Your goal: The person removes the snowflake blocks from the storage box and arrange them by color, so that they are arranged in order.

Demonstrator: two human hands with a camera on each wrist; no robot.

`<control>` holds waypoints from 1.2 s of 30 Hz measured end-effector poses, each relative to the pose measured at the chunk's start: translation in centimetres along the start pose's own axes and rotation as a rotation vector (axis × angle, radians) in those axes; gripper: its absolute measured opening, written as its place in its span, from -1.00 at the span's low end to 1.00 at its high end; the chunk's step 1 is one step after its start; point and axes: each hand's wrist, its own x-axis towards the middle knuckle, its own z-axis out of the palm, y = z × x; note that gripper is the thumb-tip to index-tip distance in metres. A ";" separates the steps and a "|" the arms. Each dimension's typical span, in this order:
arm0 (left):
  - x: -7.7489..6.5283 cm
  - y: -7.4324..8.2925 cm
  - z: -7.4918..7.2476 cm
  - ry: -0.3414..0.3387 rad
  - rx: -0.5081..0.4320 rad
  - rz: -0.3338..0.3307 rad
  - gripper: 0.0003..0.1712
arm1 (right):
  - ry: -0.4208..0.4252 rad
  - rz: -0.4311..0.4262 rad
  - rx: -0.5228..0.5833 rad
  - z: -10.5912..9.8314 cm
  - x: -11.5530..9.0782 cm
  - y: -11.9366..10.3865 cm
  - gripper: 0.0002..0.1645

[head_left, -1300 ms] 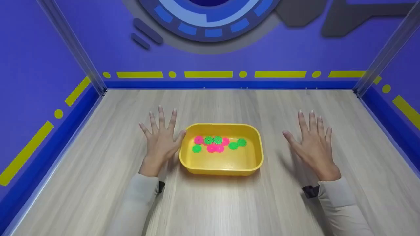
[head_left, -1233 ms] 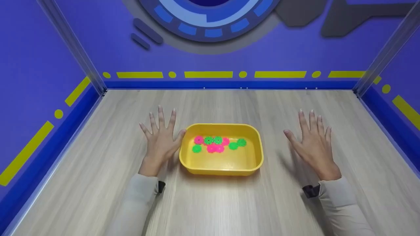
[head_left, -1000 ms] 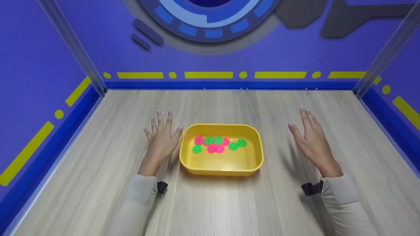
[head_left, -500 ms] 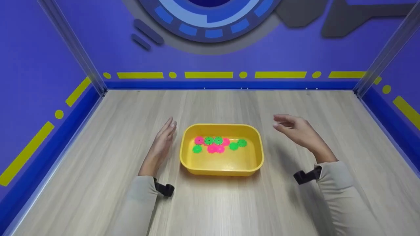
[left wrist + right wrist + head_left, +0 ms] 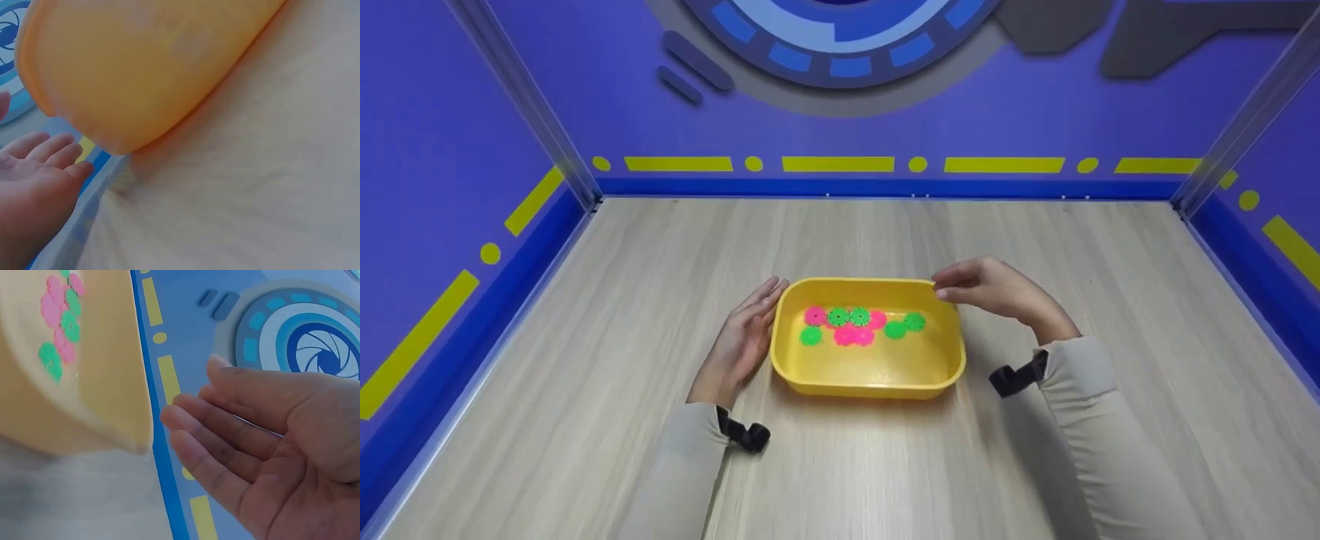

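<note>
A yellow plastic tub [image 5: 877,369] stands on the wooden table, with several pink notched discs [image 5: 853,336] and green notched discs [image 5: 895,330] lying flat in it, mostly toward its back wall. My left hand [image 5: 737,341] is upright along the tub's left side, fingertips right at the rim; the left wrist view shows its fingers [image 5: 53,151] loosely extended beside the tub's outer wall. Over the back right corner reaches my right hand [image 5: 997,289], thumb and fingertips overlapping the rim in the head view. In the right wrist view its fingers [image 5: 211,453] are relaxed, nothing between them.
Blue-purple panels [image 5: 840,135] with yellow markings close off the back and both sides of the table [image 5: 855,465]. Each wrist carries a black camera mount, one on the left [image 5: 746,435] and one on the right [image 5: 1016,377].
Both hands have turned from palms down with fingers spread to sideways, and have come in toward the tub, the right one farther. The tub and discs have stayed put; the head view has shifted slightly.
</note>
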 end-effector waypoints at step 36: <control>-0.4 -0.4 -0.1 -0.070 0.097 0.048 -0.25 | -0.223 0.118 -0.247 4.7 5.8 -2.6 -0.64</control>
